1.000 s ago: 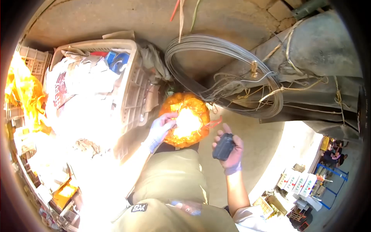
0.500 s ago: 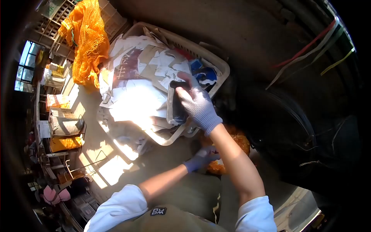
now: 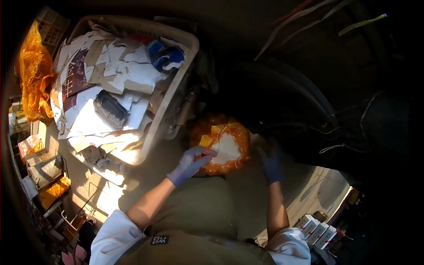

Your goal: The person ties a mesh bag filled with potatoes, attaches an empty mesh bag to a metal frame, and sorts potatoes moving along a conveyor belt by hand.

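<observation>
My left hand [image 3: 193, 163], in a pale purple-grey knit glove, is at the near left rim of a round orange mesh bag [image 3: 238, 134]. Its thumb and fingers are pinched together on the bag's edge. White material [image 3: 227, 149] shows inside the bag's round opening. Just right of the bag is my right hand [image 3: 270, 162], gloved too, in shadow and somewhat blurred. Its fingers look apart, with nothing visible in them. A dark plastic tray [image 3: 110, 109] lies on torn white paper and cardboard [image 3: 126, 68] heaped in a large pale plastic basket [image 3: 191, 48].
Another orange mesh bag [image 3: 34, 75] hangs by crates [image 3: 51, 24] at the far left. Loaded shelving [image 3: 44, 168] runs along the left side. Coloured straps [image 3: 282, 26] dangle at the upper right. White boxes [image 3: 317, 232] stand at the lower right.
My right hand has let go of the dark tray, which now lies on the paper heap. That hand has moved down beside the orange bag. The view has swung to the right.
</observation>
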{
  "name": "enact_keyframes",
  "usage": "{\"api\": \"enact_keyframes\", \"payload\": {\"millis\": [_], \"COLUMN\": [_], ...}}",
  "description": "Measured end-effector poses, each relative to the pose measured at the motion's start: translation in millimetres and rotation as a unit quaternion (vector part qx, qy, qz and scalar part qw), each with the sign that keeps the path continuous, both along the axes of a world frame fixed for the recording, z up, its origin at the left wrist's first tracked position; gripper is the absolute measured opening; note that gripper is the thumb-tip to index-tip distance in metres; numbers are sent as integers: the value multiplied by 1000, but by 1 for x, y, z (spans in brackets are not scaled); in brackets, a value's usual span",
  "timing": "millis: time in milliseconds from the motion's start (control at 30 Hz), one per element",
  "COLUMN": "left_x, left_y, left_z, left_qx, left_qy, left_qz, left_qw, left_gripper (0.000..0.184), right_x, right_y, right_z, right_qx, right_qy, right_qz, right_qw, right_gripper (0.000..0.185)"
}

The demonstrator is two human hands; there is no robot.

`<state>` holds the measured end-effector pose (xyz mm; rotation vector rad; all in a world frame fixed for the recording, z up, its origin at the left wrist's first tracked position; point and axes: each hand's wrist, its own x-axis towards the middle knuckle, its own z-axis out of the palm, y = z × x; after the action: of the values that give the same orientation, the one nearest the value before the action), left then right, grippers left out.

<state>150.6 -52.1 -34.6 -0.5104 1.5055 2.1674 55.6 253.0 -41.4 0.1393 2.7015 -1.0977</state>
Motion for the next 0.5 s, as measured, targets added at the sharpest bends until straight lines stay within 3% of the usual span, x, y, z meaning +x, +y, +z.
{"api": "enact_keyframes", "payload": {"millis": [67,167,267,333,367,400,433,467,500], "left_x": [-4,-7,-10,-13,-15,-20,-25,-29,-34], "left_y": [-3,-4,-5,-3,1,6,13,22,39], "left_z": [3,13,11,16,17,15,12,9,7], "left_qx": [4,29,29,29,34,31,-96,-217,-219], "left_qy": [26,23,6,-20,-42,-44,135,302,300], "left_qz": [11,28,19,27,41,37,-86,-206,-209], "left_qw": [1000,999,999,999,998,998,982,905,905], "left_gripper": [20,22,26,27,28,28,28,29,29], "right_x": [15,2,-2,-4,2,11,18,26,34], "right_y": [10,2,-6,-8,-11,-16,-22,-39,-62], "right_z": [-3,-10,1,34,45,55,65,77,89], "right_qx": [52,30,-54,72,67,90,113,108,152], "right_qy": [-10,-169,-113,-350,-354,-284,-212,-215,-145], "right_qz": [-5,-95,85,225,223,225,229,229,278], "right_qw": [999,980,988,906,906,928,943,943,938], "right_gripper": [73,92,81,52,52,40,30,30,31]}}
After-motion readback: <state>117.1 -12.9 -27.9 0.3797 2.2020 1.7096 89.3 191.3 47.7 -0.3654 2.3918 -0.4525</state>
